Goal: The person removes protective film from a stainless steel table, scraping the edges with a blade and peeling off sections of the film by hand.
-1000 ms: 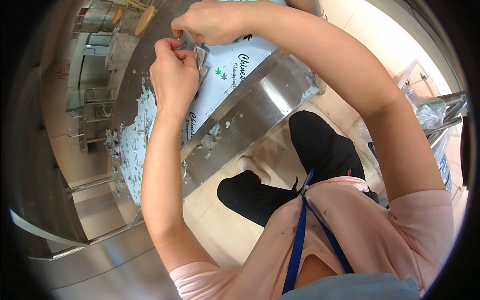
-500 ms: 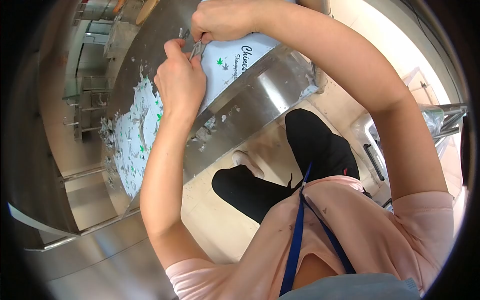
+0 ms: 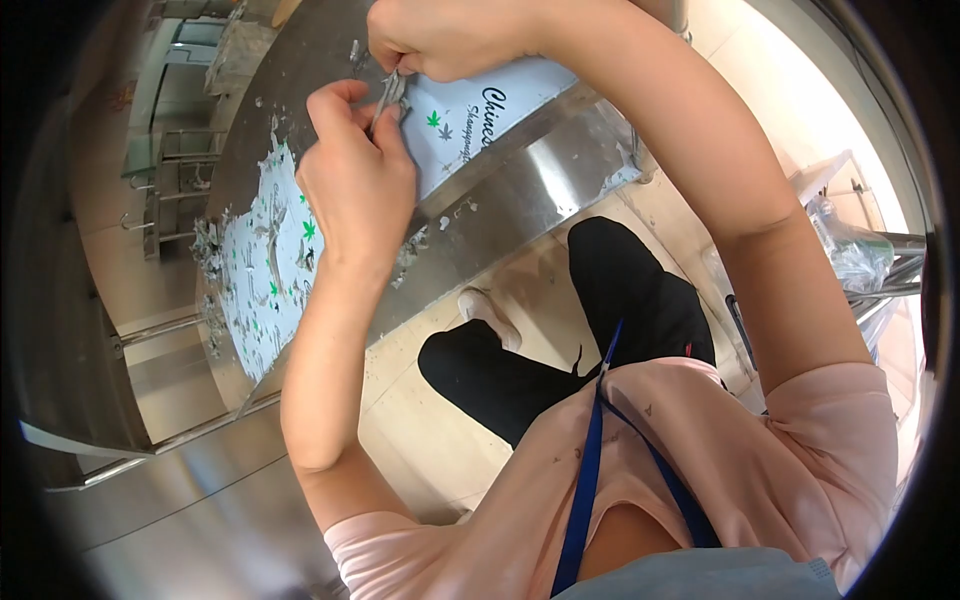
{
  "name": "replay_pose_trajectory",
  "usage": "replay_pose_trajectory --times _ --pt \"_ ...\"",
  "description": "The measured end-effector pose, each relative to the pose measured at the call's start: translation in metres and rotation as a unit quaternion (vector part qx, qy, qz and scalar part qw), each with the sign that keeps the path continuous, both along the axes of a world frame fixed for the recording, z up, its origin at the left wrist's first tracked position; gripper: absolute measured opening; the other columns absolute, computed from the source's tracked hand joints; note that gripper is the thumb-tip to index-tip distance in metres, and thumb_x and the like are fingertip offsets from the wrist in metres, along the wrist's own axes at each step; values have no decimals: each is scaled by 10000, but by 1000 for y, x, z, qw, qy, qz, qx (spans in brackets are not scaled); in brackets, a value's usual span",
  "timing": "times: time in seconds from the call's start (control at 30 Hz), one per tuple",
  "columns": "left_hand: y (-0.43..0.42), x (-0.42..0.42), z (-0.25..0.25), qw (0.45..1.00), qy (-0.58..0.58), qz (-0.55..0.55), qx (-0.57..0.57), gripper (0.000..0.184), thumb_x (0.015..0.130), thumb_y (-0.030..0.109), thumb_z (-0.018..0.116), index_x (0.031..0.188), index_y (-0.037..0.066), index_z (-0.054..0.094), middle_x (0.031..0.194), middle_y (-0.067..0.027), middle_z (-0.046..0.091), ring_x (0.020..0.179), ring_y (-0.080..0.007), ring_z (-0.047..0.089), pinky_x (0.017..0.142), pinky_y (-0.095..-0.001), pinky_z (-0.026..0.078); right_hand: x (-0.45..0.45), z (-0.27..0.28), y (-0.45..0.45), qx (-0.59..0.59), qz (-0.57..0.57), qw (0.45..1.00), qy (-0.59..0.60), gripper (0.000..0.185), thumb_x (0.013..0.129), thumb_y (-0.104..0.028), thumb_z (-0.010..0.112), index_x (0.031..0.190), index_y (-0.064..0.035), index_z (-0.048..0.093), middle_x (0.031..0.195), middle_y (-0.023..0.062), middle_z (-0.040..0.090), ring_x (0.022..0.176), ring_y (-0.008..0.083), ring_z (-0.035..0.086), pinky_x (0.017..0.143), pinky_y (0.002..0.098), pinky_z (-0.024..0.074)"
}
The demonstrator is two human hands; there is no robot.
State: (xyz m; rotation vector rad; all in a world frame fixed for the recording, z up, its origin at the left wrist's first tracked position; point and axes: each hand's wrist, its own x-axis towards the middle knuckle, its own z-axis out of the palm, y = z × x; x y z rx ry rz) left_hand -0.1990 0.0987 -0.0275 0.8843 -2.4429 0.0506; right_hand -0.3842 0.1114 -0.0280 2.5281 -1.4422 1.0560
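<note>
My left hand [image 3: 355, 180] is closed, thumb and forefinger pinching the lower end of a thin crumpled grey strip [image 3: 392, 97], which looks like peeled film. Just above it, my right hand [image 3: 445, 38] is bent over with its fingers pinching the strip's upper end. Beneath both hands is a metal surface, partly covered by white printed film [image 3: 440, 150] with dark lettering and leaf marks. Left of my left hand lies another patch of printed film [image 3: 262, 275], ragged at its edges and strewn with torn scraps. My right fingertips are partly hidden.
The metal edge [image 3: 520, 190] has bits of film stuck along it. Grey scraps [image 3: 205, 245] gather at the far left of the patch. At right, a clear plastic bag [image 3: 848, 248] hangs by metal bars. Below are tiled floor [image 3: 395, 405] and my shoe [image 3: 490, 312].
My hands have shifted slightly left in view, still pinching the grey strip, which now looks more crumpled. The whole view has moved a little, showing more of the plastic bag.
</note>
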Motion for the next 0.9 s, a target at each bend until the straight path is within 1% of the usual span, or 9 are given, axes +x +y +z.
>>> replay_pose_trajectory --times 0.13,0.27,0.37,0.43,0.53,0.57,0.67,0.7,0.9 --pt "5 3 -8 999 -3 -42 -25 272 833 67 605 1044 5 445 770 -150 668 656 -327 649 615 -408 501 -3 5 9 3 7 1000 18 114 634 -53 552 654 25 633 679 249 599 695 405 606 621 450 484" --pt "6 20 -6 995 -29 -92 8 323 849 48 572 1128 -23 427 946 -263 621 802 -368 639 679 -383 505 -3 17 20 78 2 997 5 152 654 -91 548 617 44 606 636 264 569 666 420 591 605 460 475" --pt "-7 47 -5 995 73 -65 9 329 867 59 554 1152 -34 418 1076 -260 588 941 -357 615 806 -378 487 -2 22 21 88 -17 996 -5 214 703 -149 563 604 36 608 641 248 582 668 416 594 615 463 483" --pt "-7 58 0 993 91 -34 70 338 874 81 560 1158 -30 415 1158 -242 570 1038 -342 595 885 -371 468 2 18 10 -2 -113 994 4 232 732 -186 592 699 40 634 728 244 612 729 401 609 660 446 495" --pt "5 51 1 994 22 -56 89 350 858 88 589 1138 -35 418 1155 -251 567 1037 -344 595 866 -356 476 4 11 4 -35 24 995 -95 290 756 -214 630 877 48 639 887 234 634 838 374 617 738 417 501" --pt "4 49 -3 997 6 -43 68 365 831 80 614 1122 -33 425 1096 -235 601 968 -347 624 793 -354 505 3 10 4 -28 114 983 -144 327 761 -219 641 943 52 635 945 230 637 878 364 618 766 406 501" --pt "2 46 -9 999 -6 -20 31 363 812 58 614 1119 -20 435 990 -208 644 832 -347 652 694 -379 522 3 -2 1 37 175 983 -39 401 762 -184 653 1064 69 581 1060 227 613 951 356 602 812 388 488" --pt "-1 44 -12 999 -8 -19 -25 351 798 28 613 1101 -11 442 877 -173 670 706 -330 658 610 -389 518 5 -9 -7 44 192 979 -57 298 761 -132 636 989 58 613 983 222 636 893 352 620 777 391 491" --pt "-8 45 -21 996 82 -11 -44 295 792 13 626 1037 -5 463 805 -141 673 637 -300 651 565 -359 508 11 -1 -6 68 143 985 -64 133 719 -36 598 824 14 663 752 200 642 726 321 642 664 380 491"
